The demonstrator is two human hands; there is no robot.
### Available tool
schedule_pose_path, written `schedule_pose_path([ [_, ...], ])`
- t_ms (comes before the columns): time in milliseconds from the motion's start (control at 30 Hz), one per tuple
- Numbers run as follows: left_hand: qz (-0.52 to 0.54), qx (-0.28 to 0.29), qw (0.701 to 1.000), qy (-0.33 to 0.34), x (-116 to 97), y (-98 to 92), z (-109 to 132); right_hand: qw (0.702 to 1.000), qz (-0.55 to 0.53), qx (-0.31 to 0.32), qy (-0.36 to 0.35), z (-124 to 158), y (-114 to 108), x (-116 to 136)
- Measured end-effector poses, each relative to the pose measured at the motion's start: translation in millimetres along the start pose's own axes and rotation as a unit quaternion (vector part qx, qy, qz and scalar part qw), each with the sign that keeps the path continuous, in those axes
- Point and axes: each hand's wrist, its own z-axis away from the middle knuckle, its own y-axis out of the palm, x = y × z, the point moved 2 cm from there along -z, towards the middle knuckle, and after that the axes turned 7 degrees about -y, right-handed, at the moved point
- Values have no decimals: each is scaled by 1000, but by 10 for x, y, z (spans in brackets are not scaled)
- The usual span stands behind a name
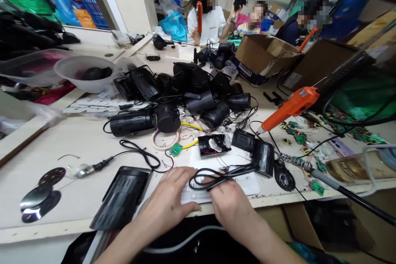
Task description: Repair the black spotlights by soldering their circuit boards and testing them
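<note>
My left hand (pixel 176 192) lies at the table's front edge, fingers stretched forward and thumb apart, resting by a clear plastic tray (pixel 198 196). Beside it my right hand (pixel 230 200) is closed, its fingers curled down behind a looped black cable (pixel 213 175); what they hold, if anything, is hidden. Just beyond sits an opened black lamp housing (pixel 214 144) with a silvery reflector and thin red wires. A black cylindrical housing (pixel 263 159) stands to the right, near a small black box (pixel 243 139). Another black housing (pixel 122 196) lies left of my left hand.
An orange electric screwdriver (pixel 289 109) hangs at right above green circuit boards (pixel 298 134). A soldering iron (pixel 337 189) slants in front of it. Black housings (pixel 198 101) pile up mid-table. Shiny discs (pixel 37 198) lie at left. Co-workers (pixel 207 20) are across the table.
</note>
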Motion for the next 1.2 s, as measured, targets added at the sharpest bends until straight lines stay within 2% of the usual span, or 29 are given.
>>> schedule_pose_path([
  [67,3,-5,1000,1,21,17,4,999,-24,-42,18,25,48,38],
  [167,-2,-14,1000,3,47,36,11,996,-48,-69,40,49,73,73],
  [367,-14,-28,999,2,58,44,13,990,37,-109,87,13,134,129],
  [600,-18,-38,999,6,14,1,17,994,32,-69,72,-5,200,83],
  [700,-24,-42,999,11,12,-12,6,994,45,-73,67,16,204,79],
  [900,-38,-50,998,18,45,8,20,991,32,-80,101,58,265,83],
  [1200,-27,-50,998,16,35,15,11,987,-31,-104,122,27,265,64],
])
